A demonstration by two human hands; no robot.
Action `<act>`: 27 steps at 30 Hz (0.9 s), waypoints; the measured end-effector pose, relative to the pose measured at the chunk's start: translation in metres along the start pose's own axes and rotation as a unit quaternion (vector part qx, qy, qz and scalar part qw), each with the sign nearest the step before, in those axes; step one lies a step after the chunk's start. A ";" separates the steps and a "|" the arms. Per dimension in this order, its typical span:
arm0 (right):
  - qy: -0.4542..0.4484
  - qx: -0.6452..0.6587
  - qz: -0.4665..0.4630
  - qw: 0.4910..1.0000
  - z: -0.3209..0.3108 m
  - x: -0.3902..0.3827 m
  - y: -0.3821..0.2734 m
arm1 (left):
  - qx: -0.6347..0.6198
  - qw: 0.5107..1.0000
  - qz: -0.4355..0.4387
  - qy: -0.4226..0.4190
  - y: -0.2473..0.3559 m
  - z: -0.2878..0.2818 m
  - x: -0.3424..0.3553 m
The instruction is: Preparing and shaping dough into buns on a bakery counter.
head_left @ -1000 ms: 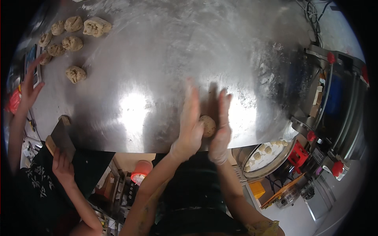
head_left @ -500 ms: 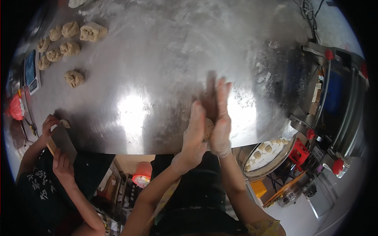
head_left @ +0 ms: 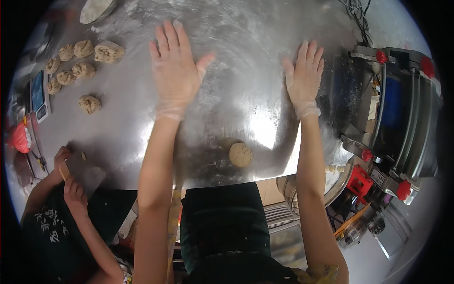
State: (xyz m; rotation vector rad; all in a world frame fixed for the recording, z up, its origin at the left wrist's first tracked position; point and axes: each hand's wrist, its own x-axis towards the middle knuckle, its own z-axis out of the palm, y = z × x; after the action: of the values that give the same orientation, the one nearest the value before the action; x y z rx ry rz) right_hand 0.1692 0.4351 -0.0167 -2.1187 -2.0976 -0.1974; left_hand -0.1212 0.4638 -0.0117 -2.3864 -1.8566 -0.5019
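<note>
A round, smooth ball of speckled dough (head_left: 240, 155) rests by itself near the front edge of the steel table (head_left: 227, 94). Both my hands, in thin clear gloves, are stretched forward beyond it, on or just over the tabletop. My left hand (head_left: 176, 71) has its fingers spread and its thumb pointing right; nothing is in it. Farther right, my right hand (head_left: 304, 78) also lies flat with fingers apart, holding nothing. Neither hand touches the dough ball.
Several rough dough lumps (head_left: 83, 70) sit at the far left beside a digital scale (head_left: 39, 97). A co-worker at the left holds a scraper (head_left: 82, 173). A roller machine (head_left: 402, 113) with red knobs stands right, above a round tray (head_left: 289, 187). Cables (head_left: 358, 16) hang behind.
My hands were together around the dough ball near the front edge. They have let go of it, parted and reached forward, the left one leftward and the right one rightward.
</note>
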 end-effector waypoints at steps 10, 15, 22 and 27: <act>-0.044 0.589 0.128 0.797 -0.075 -0.172 -0.115 | -0.516 0.847 -0.121 -0.051 0.077 -0.062 -0.123; -0.100 0.606 0.111 0.781 -0.079 -0.139 -0.126 | -0.644 0.724 -0.170 -0.180 0.116 -0.050 -0.151; -0.091 0.545 0.091 0.829 -0.064 -0.171 -0.123 | -0.581 0.801 -0.087 -0.117 0.104 -0.024 -0.145; -0.082 0.603 0.047 0.792 -0.065 -0.130 -0.112 | -0.643 0.754 -0.084 -0.104 0.117 -0.066 -0.160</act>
State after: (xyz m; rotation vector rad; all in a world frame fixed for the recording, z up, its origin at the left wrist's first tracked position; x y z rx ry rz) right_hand 0.0563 0.2958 0.0230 -1.3764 -1.4142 1.0757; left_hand -0.0577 0.2670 0.0185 -2.9719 -2.1619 -2.2376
